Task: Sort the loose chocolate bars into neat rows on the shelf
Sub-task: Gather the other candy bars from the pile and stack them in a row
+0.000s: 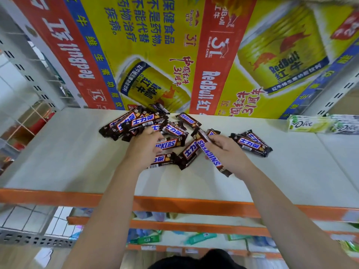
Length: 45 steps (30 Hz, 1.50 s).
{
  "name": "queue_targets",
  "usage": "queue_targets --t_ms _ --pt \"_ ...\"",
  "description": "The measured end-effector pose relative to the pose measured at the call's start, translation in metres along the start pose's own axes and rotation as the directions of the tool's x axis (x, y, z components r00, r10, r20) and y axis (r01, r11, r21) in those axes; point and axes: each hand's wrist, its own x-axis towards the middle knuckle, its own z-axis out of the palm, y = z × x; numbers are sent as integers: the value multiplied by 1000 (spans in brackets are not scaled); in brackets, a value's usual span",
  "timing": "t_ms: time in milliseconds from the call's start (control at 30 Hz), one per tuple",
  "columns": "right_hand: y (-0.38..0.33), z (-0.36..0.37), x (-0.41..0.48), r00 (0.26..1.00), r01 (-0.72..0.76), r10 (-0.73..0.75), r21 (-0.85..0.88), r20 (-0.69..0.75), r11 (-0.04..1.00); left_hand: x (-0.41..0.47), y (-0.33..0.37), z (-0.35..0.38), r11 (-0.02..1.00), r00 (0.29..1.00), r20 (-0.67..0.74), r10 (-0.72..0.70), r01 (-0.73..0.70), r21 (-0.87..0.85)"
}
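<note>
A: Forearms (108, 200) nearest, both reaching up from the bottom edge over the shelf (68, 156). Hands?

B: Right hand (227, 152) has a bar (210, 154). Thumb and fingers are wrapped round its middle, both ends sticking out. Bar is tilted, near end pointing lower right, lifted a bit off the board.

A: Left hand (144, 146)?

B: Back of the hand faces the camera, fingers bent down onto the pile (136, 123). It's touching wrappers for sure. Whether it actually pinches one, cannot tell, the fingertips are hidden.

A: Where's the pile?

B: Mid-shelf, toward the back. Brown wrappers, all crossing and overlapping at odd angles, some logo up, some with Chinese text up. The thickest bunch is at the left rear. A few singles lie between the two hands, one just under the held bar.

A: Anything lined up?

B: A pair (250, 144) right of the right hand, side by side and touching, apart from the pile.

A: Other stuff?

B: Dove boxes (307, 124) at the far right rear of the same shelf. A big yellow and red carton (155, 55) stands behind the pile against the back. The shelf has an orange lip (174, 204) along the front. Lower shelves (194, 237) show below, with goods too blurred to name.
</note>
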Motion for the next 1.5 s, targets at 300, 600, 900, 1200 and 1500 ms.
queue_targets --t_ms 300,600,900,1200,1500 --pt "25 -52 -32 989 -88 130 416 -74 905 11 85 -2 962 996 -62 62 -76 -263" --pt "85 -172 -113 961 -38 134 364 -243 931 5 250 60 807 963 149 224 -98 -583" --pt "162 -312 -207 897 -45 230 441 -378 897 -14 431 129 569 903 329 274 124 -813" --pt "227 -415 -247 841 -102 239 291 -486 951 6 532 179 581 865 328 379 53 -812" --pt "296 -559 -251 792 -261 301 150 -532 954 77 656 242 572 857 314 408 28 -820"
